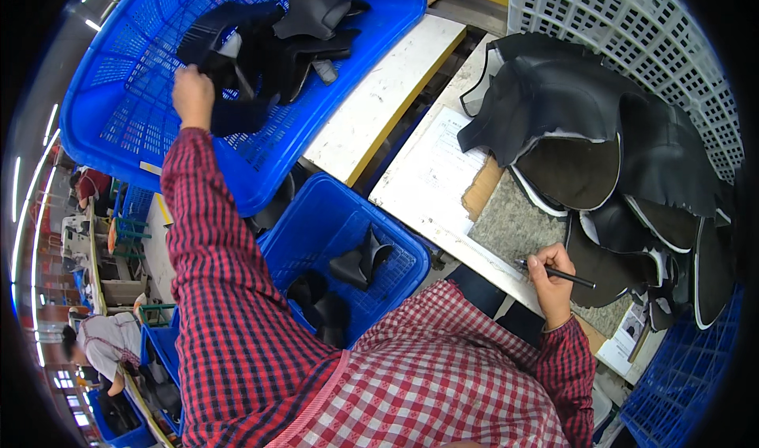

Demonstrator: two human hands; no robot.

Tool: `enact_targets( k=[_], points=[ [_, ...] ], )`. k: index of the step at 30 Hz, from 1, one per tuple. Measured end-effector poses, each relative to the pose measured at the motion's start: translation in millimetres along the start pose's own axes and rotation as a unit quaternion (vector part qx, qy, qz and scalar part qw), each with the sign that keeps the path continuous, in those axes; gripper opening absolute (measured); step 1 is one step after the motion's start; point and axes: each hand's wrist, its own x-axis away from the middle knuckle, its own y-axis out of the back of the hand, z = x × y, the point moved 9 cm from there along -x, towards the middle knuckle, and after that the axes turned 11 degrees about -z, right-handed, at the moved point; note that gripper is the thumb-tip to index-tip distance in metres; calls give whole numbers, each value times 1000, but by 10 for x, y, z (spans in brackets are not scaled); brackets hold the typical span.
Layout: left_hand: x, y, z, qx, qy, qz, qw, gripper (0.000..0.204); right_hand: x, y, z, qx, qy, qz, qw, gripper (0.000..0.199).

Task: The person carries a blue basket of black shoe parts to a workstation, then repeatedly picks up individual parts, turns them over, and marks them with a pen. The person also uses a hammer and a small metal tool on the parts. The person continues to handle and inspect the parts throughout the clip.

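Wears a red-and-white checked apron (458, 369) with red-and-black checked sleeves (198, 235). Has a small blue bin (316, 211) close in front, with loose black parts (360, 265) inside. Holds a slim black pen (581, 280) in the right hand (552, 282), with fingers clamped round it and the tip pointing left, near the close edge of a white table (399, 186). Has a grey mat (531, 211) just beyond that hand, with a printed sheet (447, 144) farther left. Has a heap of black leather-like pieces (561, 96) on the same table, beyond and right of the pen. Reaches with the left hand (192, 96) into a large blue basket (126, 132), at the left side of some dark pieces (312, 9). Cannot tell whether the left fingers grip any of them. Shows a white lattice basket (624, 21) behind the heap. Includes, far off at left, a co-worker in a pale top (111, 344) bending near blue crates.
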Motion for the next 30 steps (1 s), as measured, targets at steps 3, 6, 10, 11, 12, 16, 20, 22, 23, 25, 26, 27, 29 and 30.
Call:
enact_targets(
  k=[3,6,10,11,12,16,20,22,23,25,26,27,29,30],
  points=[
    [-153,925,-82,199,8,-151,968,27,-3,-13,-7,8,3,-5,1000,20],
    [-106,1713,-335,307,42,-234,921,28,0,-22,-51,5,-13,-5,1000,19],
    [158,2186,-872,487,29,-297,821,37,-29,9,-69,-45,-28,-23,998,17],
    [262,2129,-1069,574,19,-279,770,38,-38,49,-22,-55,-2,-37,998,15],
    [358,1990,-1240,654,36,-238,717,40,-56,68,19,-72,19,-45,996,15],
    [990,1439,-2585,322,-284,99,897,58,-83,162,32,-122,47,-68,989,18],
    [1390,1931,-3044,457,-173,77,869,38,-92,179,39,-111,80,-62,989,26],
    [1745,2241,-3355,534,-148,119,824,25,-102,195,-14,-89,55,-69,992,30],
    [1923,2311,-3560,571,-131,164,793,29,-93,202,-6,-76,59,-69,993,32],
    [2194,2381,-3873,600,-101,187,771,47,-92,172,-3,-58,53,-53,995,32],
    [2267,2392,-3978,599,-96,157,779,58,-89,156,3,-49,51,-43,997,31],
    [2339,2301,-4070,564,-81,162,805,76,-86,146,41,-46,65,-41,996,31],
    [2379,2095,-4148,468,-49,137,872,80,-86,129,59,-48,61,-37,996,30],
    [2362,2001,-4151,436,-34,124,891,81,-86,123,71,-50,62,-35,996,30]
  ],
)
